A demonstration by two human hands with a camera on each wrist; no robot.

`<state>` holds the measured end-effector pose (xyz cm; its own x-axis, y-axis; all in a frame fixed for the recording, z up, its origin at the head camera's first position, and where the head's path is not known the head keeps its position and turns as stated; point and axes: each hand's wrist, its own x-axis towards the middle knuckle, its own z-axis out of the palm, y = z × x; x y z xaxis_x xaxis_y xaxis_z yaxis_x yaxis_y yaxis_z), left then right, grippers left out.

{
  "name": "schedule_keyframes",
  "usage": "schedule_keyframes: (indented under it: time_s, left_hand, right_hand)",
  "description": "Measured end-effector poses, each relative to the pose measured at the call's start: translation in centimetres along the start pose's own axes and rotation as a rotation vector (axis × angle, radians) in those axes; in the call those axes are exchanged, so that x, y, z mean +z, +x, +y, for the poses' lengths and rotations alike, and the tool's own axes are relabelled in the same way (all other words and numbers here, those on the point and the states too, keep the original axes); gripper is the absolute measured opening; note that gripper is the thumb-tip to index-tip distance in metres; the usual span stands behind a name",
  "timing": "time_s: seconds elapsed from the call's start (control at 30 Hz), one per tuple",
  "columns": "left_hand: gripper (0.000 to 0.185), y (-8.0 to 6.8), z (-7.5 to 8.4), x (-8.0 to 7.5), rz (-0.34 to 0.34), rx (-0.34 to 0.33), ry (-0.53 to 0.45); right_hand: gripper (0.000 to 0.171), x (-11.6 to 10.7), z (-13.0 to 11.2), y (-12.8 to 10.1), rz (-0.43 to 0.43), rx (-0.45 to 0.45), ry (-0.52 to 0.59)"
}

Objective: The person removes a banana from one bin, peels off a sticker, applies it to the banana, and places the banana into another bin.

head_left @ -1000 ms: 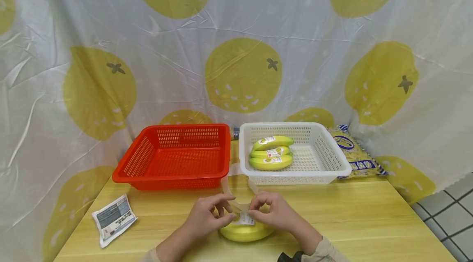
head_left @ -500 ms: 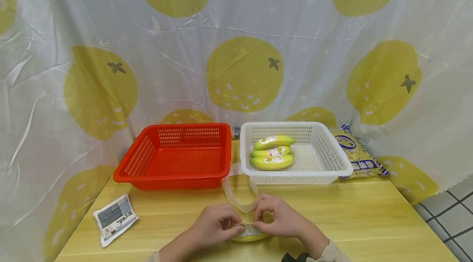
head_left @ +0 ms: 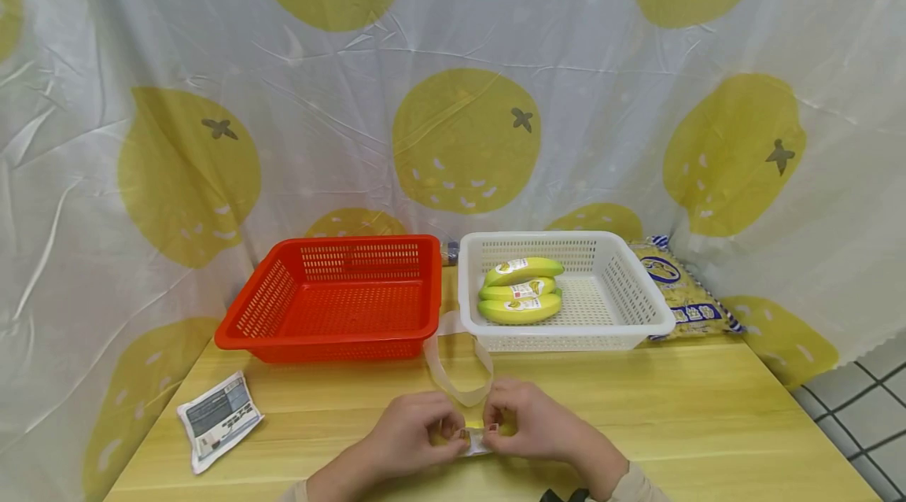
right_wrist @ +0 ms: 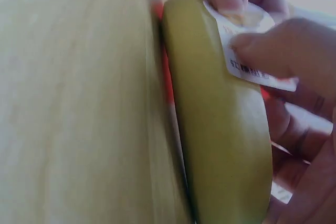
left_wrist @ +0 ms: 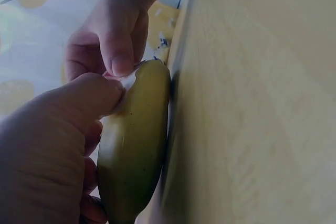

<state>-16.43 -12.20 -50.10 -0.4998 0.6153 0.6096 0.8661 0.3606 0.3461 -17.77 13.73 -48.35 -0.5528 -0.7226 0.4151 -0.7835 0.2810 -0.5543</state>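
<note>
A yellow banana point(left_wrist: 136, 140) lies between my two hands, close over the table. A white sticker point(right_wrist: 247, 69) with dark print sits along its side, its far edge standing off the skin. My left hand point(head_left: 418, 431) pinches one end of the sticker, thumb on its face and fingers curled behind. At the other end, my right hand point(head_left: 534, 423) pinches it the same way. From the head view most of the banana is hidden by the hands and the sticker.
A red basket point(head_left: 329, 341) stands behind on the left. Beside it is a white basket point(head_left: 559, 333) with several bananas point(head_left: 520, 309). A pale looped strip point(head_left: 463, 397) lies before them. A white packet point(head_left: 219, 422) is at left, a yellow bag point(head_left: 683, 297) at far right.
Both hands have moved down, away from the pale strip that earlier overlapped them. The banana has turned and shows less below the fingers, with yellow now above the sticker.
</note>
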Motion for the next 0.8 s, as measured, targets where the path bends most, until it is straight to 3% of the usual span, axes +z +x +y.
schedule_keyframes:
  time_s: [0.13, 0.23, 0.37, 0.5, 0.8]
  left_hand:
    - [0.037, 0.0, 0.2, -0.2, -0.011, -0.061, 0.001]
    - [0.035, 0.2, 0.2, -0.2, 0.003, -0.002, 0.008]
    - [0.026, 0.3, 0.1, -0.2, 0.024, 0.109, 0.038]
    - [0.019, 0.4, 0.1, -0.2, 0.026, 0.126, 0.063]
    - [0.016, 0.3, 0.4, -0.3, 0.006, 0.045, 0.087]
  right_hand:
    - [0.026, 0.1, -0.1, 0.0, 0.012, 0.061, -0.001]
    - [0.032, 0.1, -0.2, 0.1, 0.018, 0.098, 0.02]
    - [0.029, 0.5, 0.1, 0.1, 0.056, -0.033, 0.017]
    - [0.025, 0.8, 0.5, 0.0, 0.093, -0.188, -0.017]
    - [0.019, 1.1, 0.0, 0.1, 0.107, -0.178, -0.109]
